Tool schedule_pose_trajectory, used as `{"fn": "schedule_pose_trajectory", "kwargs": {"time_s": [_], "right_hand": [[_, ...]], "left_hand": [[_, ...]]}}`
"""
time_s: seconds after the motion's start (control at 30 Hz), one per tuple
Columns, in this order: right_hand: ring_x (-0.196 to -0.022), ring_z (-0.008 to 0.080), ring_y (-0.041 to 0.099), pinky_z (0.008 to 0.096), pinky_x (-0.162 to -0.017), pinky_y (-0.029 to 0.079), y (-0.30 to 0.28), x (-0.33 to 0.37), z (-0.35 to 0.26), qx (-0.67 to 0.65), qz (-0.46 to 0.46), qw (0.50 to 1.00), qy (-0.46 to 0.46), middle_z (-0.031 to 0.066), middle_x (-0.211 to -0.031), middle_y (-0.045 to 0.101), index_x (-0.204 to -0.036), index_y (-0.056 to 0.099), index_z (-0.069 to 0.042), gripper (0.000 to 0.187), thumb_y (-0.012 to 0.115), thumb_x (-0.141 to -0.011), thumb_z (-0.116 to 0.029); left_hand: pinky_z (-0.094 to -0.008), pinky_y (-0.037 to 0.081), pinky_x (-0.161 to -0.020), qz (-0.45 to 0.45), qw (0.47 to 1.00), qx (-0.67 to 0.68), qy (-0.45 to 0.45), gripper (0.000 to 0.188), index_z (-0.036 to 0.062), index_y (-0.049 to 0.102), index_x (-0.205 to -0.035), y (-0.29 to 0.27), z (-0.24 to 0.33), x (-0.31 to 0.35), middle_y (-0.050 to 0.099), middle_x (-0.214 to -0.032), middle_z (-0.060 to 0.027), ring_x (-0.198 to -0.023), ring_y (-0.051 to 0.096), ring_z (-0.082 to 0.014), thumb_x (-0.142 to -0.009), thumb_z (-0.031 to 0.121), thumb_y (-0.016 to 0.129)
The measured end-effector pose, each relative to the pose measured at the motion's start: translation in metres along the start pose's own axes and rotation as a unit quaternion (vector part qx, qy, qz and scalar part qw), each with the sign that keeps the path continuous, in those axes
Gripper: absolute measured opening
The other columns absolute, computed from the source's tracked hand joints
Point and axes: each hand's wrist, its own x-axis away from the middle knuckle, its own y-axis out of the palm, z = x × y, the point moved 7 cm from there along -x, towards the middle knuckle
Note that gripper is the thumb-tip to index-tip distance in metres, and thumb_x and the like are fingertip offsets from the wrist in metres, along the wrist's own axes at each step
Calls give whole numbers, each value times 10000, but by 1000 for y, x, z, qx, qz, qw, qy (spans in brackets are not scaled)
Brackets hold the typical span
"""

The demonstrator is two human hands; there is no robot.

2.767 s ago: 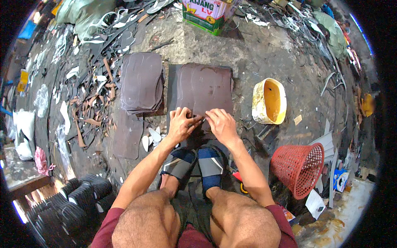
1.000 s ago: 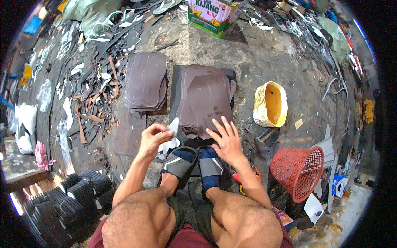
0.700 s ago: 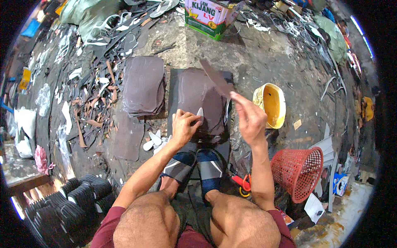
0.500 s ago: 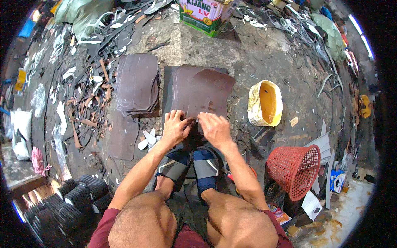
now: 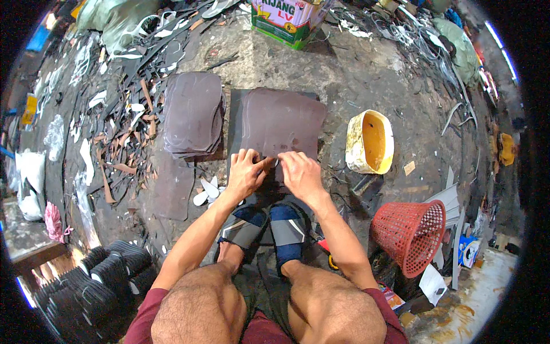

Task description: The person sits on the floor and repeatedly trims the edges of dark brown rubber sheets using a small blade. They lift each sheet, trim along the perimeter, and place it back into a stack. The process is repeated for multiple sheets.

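A thin dark brown sheet [image 5: 283, 117], marked with pale curved outlines, lies on a darker flat board [image 5: 235, 123] in front of my feet. My left hand [image 5: 246, 172] is closed at the sheet's near edge, its thumb and forefinger stretched toward the right. Just beside it, my right hand [image 5: 300, 175] pinches the same near edge with curled fingers. A small pale spot shows at the right fingertips, too small to name. To the left sits a stack of similar brown sheets [image 5: 193, 112] with rounded corners.
Right of the board stands a yellow-stained open tub [image 5: 349, 146]; a red plastic basket [image 5: 395, 232] leans nearer me. A metal can [image 5: 281, 23] stands at the far side. Scraps [image 5: 120, 140] litter the left floor, with black sole-shaped pieces [image 5: 109, 275] piled at lower left.
The brown sheet's far right part, rippled before, now lies flatter. My hands have stayed at its near edge, with the left forefinger now stretched further toward the right hand.
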Motion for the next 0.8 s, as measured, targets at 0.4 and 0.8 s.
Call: {"fn": "schedule_pose_trajectory", "kwargs": {"time_s": [0.4,0.8], "right_hand": [[-995,248,654,429,-777,546,13,8,-9,65,-64,995,-29,8,-1009,668,-1043,728,-142,186,714,-925,-286],[-1294,424,569,503,-1094,456,2,21,110,6,96,969,227,237,-1390,619,-1371,606,-1,604,739,-924,-385]], "left_hand": [[-453,412,-898,76,997,17,-12,249,165,781,-1101,-13,22,31,564,-1005,-73,-988,536,-288,-914,329,763],[-550,358,-1150,3,1000,-21,-8,625,147,623,-1431,-5,41,16,495,-1497,-173,-1385,439,-420,-906,453,769]]}}
